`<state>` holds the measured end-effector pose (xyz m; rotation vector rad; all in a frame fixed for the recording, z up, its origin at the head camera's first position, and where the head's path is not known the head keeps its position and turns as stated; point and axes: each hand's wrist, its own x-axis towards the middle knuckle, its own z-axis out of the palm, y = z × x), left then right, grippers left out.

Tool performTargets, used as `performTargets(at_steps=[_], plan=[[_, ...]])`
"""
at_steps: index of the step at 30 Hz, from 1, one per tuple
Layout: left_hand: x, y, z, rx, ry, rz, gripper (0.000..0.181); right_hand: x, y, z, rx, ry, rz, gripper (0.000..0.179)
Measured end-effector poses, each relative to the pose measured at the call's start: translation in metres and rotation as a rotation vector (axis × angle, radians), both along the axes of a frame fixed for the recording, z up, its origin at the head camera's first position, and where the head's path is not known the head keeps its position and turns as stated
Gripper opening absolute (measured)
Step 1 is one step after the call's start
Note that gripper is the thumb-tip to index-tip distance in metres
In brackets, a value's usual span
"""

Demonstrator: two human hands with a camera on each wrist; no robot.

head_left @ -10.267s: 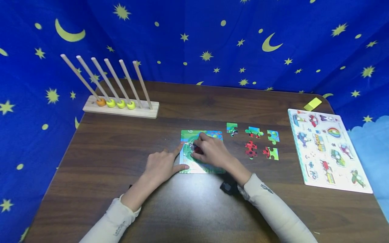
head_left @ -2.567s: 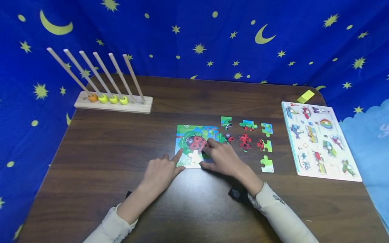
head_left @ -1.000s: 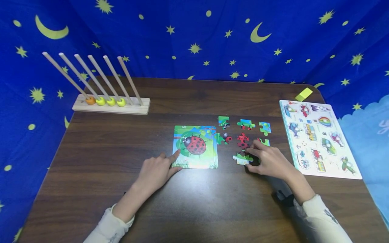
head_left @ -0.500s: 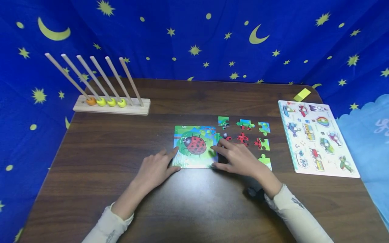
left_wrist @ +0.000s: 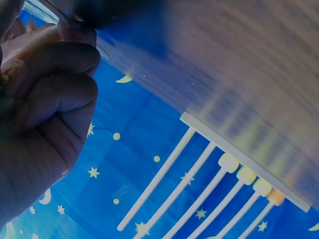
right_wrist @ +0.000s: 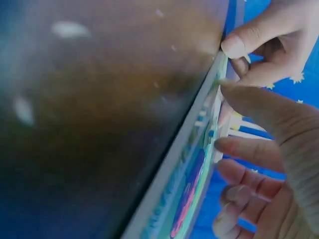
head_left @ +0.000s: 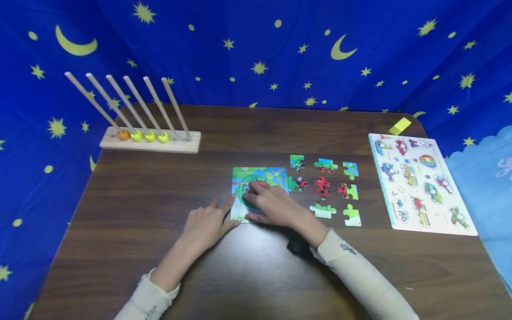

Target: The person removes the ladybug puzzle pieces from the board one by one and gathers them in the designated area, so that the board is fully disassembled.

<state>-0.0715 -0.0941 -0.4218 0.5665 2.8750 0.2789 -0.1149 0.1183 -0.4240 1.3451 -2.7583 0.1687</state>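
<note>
A square ladybug jigsaw board (head_left: 237,213) lies on the table in the head view. My left hand (head_left: 204,226) holds its left edge, the straight index finger and thumb touching its side and corner. In the left wrist view that hand's other fingers (left_wrist: 65,94) are curled. My right hand (head_left: 280,206) is over the board's lower left part, its thumb and index finger apart and bent down to it. The right wrist view shows both tips at the board, but whether they pinch a piece is hidden. Loose puzzle pieces (head_left: 322,186) lie in rows right of the board.
A wooden peg stand (head_left: 188,142) with an orange bead and three yellow beads is at the back left. A picture board (head_left: 460,195) of vehicles lies at the right, a yellow block (head_left: 400,126) behind it. A starry blue curtain (head_left: 240,44) hangs behind the table.
My right hand moved left from the loose pieces onto the board's lower left. The green-and-white piece it held a second ago now lies in the bottom row. My left hand stays at the board's left edge.
</note>
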Motion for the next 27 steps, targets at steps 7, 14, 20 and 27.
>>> performTargets(at_steps=[7,14,20,27], plan=[[0.0,0.0,0.001,0.001,-0.001,0.007,0.069,-0.006,-0.001,0.002,0.007,-0.032,0.008,0.054],[-0.002,-0.001,0.001,-0.008,-0.016,0.007,0.068,-0.009,-0.001,0.003,0.016,-0.047,0.02,0.058],[-0.003,-0.006,0.001,-0.002,-0.047,0.011,0.068,-0.009,0.014,0.012,0.012,-0.072,-0.015,0.059],[-0.005,-0.007,0.001,0.021,-0.043,0.009,0.068,-0.005,0.057,0.025,-0.026,-0.109,-0.115,0.061]])
